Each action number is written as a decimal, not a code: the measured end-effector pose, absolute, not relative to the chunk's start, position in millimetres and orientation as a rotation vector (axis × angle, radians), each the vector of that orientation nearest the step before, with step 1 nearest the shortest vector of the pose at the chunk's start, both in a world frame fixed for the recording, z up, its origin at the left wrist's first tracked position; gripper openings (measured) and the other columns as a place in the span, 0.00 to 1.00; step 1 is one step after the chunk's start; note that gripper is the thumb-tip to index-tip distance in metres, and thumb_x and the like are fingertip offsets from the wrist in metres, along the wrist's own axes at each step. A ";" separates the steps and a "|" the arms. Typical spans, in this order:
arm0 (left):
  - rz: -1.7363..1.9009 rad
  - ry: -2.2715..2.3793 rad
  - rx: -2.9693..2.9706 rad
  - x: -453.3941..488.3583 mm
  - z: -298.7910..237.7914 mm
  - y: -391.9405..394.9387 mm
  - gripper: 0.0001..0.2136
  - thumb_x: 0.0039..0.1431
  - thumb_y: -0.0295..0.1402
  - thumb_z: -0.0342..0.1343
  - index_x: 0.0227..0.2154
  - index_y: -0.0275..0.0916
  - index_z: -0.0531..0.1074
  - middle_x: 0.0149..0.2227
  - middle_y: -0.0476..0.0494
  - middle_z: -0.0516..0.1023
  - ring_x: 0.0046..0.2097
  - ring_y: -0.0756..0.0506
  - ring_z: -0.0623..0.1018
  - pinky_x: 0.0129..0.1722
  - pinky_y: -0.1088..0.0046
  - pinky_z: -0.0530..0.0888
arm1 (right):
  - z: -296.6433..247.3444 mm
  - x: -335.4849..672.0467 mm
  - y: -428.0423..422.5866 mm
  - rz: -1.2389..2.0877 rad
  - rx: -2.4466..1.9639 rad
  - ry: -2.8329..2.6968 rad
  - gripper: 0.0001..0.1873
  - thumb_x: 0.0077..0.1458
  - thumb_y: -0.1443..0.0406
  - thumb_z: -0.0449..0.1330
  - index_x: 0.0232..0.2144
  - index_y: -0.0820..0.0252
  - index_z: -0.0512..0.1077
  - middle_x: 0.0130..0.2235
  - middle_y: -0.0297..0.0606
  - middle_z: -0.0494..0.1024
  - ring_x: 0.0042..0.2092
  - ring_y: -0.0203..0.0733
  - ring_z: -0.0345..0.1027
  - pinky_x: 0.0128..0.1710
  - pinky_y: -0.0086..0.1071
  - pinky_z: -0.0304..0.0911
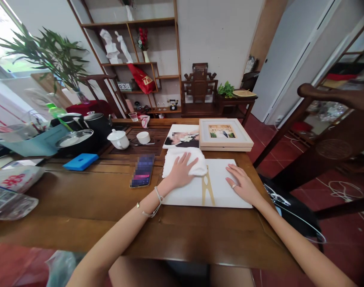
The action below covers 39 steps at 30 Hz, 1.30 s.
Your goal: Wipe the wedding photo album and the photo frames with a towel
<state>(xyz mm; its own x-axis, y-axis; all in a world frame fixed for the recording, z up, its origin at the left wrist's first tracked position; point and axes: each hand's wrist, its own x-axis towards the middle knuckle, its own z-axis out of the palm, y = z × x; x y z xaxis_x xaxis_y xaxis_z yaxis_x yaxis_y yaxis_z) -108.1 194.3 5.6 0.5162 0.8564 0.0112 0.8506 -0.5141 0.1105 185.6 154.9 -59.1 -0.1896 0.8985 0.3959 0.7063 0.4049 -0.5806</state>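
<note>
A white cloth (170, 159) lies bunched over the upper left of a flat white board (188, 195) with a gold shape on it. My left hand (182, 169) presses flat on the cloth, fingers spread. On the right side of the board rests my right hand (241, 182), fingers stretched out and a ring on one of them. Behind the board are a photo print (179, 135), partly covered by the cloth, and a light wooden picture frame (225, 135) holding a small photo.
Left of the board lies a phone (142, 171). Farther left are a blue block (80, 162), a lidded white teapot (118, 139), a white cup (143, 137), a black pot (95, 125) and plastic bags (14, 179). A dark wooden chair (316, 147) stands right of the table (110, 199).
</note>
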 end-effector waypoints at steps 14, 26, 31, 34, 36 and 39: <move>0.024 1.342 2.644 -123.6 4.4 40.9 0.48 0.45 0.23 0.57 0.70 0.48 0.43 0.72 0.39 0.32 0.71 0.32 0.37 0.67 0.45 0.44 | -59.0 182.5 154.7 0.315 -1.392 -1.976 0.23 0.61 0.56 0.54 0.55 0.56 0.70 0.61 0.48 0.69 0.64 0.55 0.59 0.64 0.56 0.55; 0.054 1.420 2.596 -33.2 20.0 201.6 0.26 0.67 0.43 0.47 0.65 0.40 0.59 0.69 0.34 0.55 0.69 0.33 0.55 0.64 0.49 0.56 | -59.8 183.3 155.3 0.302 -1.385 -1.971 0.22 0.61 0.56 0.54 0.55 0.55 0.70 0.61 0.47 0.68 0.64 0.54 0.59 0.64 0.54 0.55; 0.073 1.478 2.616 -5.0 16.6 187.0 0.28 0.64 0.40 0.52 0.65 0.38 0.58 0.70 0.30 0.51 0.70 0.29 0.49 0.64 0.42 0.51 | -58.8 184.3 155.5 0.314 -1.384 -1.969 0.21 0.60 0.58 0.55 0.54 0.53 0.70 0.59 0.46 0.70 0.63 0.55 0.60 0.62 0.54 0.57; 0.059 1.495 2.640 -11.3 17.5 176.8 0.31 0.61 0.35 0.55 0.66 0.37 0.56 0.70 0.30 0.47 0.71 0.29 0.45 0.65 0.40 0.49 | -59.4 185.2 156.2 0.313 -1.353 -1.981 0.22 0.59 0.60 0.55 0.54 0.55 0.71 0.60 0.47 0.69 0.63 0.54 0.60 0.64 0.53 0.55; -0.010 1.485 2.670 -16.7 18.9 165.0 0.33 0.59 0.34 0.57 0.66 0.35 0.56 0.71 0.29 0.44 0.71 0.29 0.44 0.64 0.39 0.49 | -60.2 185.8 156.8 0.324 -1.335 -1.977 0.22 0.59 0.61 0.53 0.54 0.57 0.71 0.60 0.48 0.69 0.63 0.54 0.59 0.64 0.53 0.55; -0.087 1.421 2.751 -19.5 16.9 128.3 0.35 0.57 0.35 0.58 0.66 0.32 0.54 0.71 0.27 0.42 0.71 0.28 0.42 0.64 0.37 0.50 | -60.7 186.2 157.4 0.350 -1.350 -1.937 0.21 0.62 0.62 0.48 0.53 0.57 0.73 0.60 0.48 0.70 0.63 0.52 0.60 0.65 0.52 0.54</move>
